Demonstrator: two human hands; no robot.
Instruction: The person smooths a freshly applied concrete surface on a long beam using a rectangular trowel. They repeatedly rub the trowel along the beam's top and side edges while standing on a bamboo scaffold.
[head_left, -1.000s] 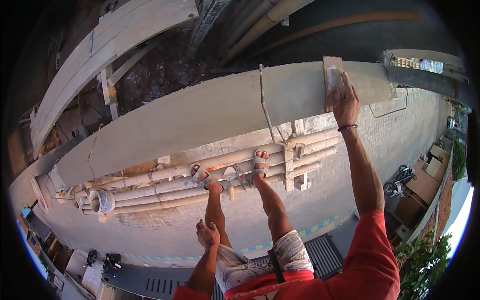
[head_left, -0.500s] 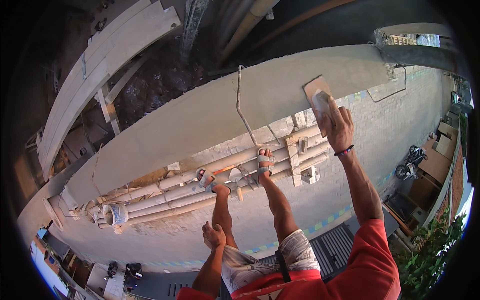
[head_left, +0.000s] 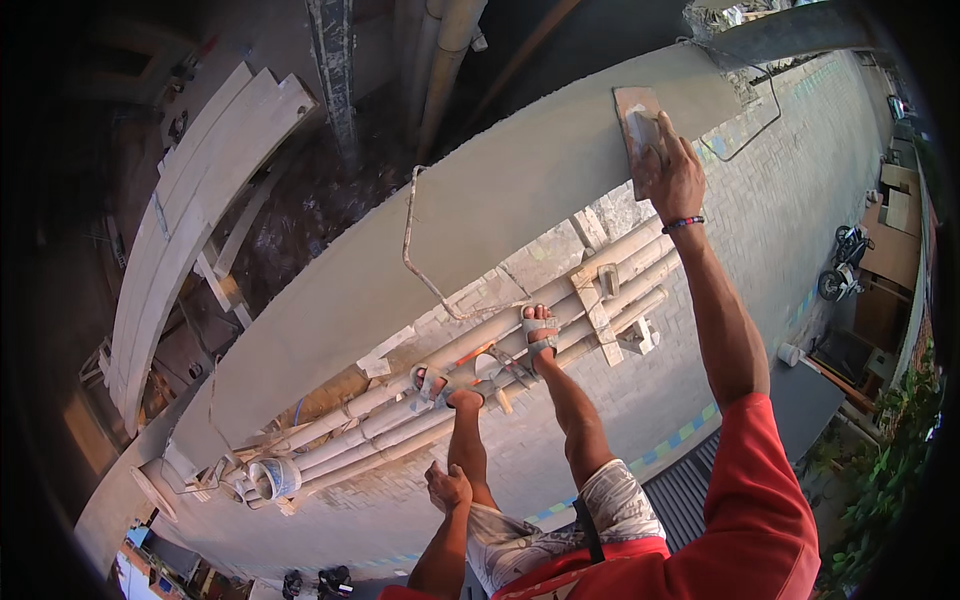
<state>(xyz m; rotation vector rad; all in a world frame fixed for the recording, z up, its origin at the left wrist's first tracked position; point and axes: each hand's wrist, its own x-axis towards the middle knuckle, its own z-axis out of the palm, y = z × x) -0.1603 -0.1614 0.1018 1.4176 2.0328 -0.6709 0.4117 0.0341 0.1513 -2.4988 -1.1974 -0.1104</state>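
Observation:
My right hand [head_left: 677, 178] grips a rectangular plastering float [head_left: 634, 104] with a worn orange-brown face and pale smears. The float lies against the smooth grey plastered band [head_left: 520, 170], close to its right end. Down by my left knee, my left hand [head_left: 449, 488] hangs with its fingers loosely bent and a little apart; nothing shows in it. Both my feet, in sandals [head_left: 540, 328], stand on a scaffold of long bamboo poles [head_left: 375, 424]. Between the poles and the band, a bent metal rod [head_left: 408, 235] sticks out.
A spattered bucket [head_left: 282, 478] sits at the left end of the poles. Wooden cross-pieces [head_left: 598, 315] stand beside my right foot. Far below lies a paved ground [head_left: 740, 235] with a parked motorcycle [head_left: 843, 262]. Another bent rod [head_left: 775, 115] juts out at the right.
My right hand has moved the float a little toward the band's right end and turned it more upright. The whole view has swung round slightly. My left hand stays by the knee.

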